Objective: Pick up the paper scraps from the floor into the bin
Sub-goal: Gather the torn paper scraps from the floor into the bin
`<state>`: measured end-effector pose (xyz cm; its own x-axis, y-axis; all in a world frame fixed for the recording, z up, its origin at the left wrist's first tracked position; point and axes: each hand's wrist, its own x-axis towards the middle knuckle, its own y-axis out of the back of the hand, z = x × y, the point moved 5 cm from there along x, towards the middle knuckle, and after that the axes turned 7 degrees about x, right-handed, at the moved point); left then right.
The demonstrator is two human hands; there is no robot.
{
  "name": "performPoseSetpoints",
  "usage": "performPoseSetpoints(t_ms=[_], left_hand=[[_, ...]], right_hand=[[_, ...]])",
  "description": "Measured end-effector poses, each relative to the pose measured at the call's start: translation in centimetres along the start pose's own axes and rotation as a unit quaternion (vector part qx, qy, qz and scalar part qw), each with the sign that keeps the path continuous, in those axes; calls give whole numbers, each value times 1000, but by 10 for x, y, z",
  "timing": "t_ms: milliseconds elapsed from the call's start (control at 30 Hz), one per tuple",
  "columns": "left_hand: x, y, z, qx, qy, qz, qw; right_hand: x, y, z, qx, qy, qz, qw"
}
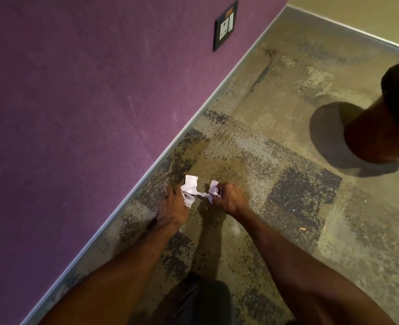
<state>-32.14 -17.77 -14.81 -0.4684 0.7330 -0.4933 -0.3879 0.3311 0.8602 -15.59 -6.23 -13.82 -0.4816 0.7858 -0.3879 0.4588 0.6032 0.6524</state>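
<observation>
White crumpled paper scraps (190,188) are held low over the patterned carpet, close to the purple wall. My left hand (172,207) grips the larger crumpled bunch. My right hand (227,199) pinches a smaller white scrap (213,187), and a twisted strip of paper joins the two. The dark round bin (381,127) stands at the far right, partly cut off by the frame edge; its inside is not visible.
A purple wall (76,113) with a grey skirting strip runs diagonally on the left, carrying a black socket plate (225,25). A beige wall closes the far corner. My dark trouser knee (200,299) shows at the bottom. Tiny specks lie on the carpet at right.
</observation>
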Motion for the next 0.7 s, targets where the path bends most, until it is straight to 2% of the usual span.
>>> performPoseSetpoints(t_ms=[267,400,600,700], left_hand=[[-12,-23,-3,55,-23,-12,998],[-14,-19,-4,-2,13,1,1000],[-17,32,12,26,37,9,999],[-18,70,42,-32,15,23,999]], right_hand=[[3,-10,-6,-6,-10,-24,1000],[2,7,16,25,-29,-11,999],[-19,63,24,66,-28,12,997],[-28,103,23,96,-33,41,994]])
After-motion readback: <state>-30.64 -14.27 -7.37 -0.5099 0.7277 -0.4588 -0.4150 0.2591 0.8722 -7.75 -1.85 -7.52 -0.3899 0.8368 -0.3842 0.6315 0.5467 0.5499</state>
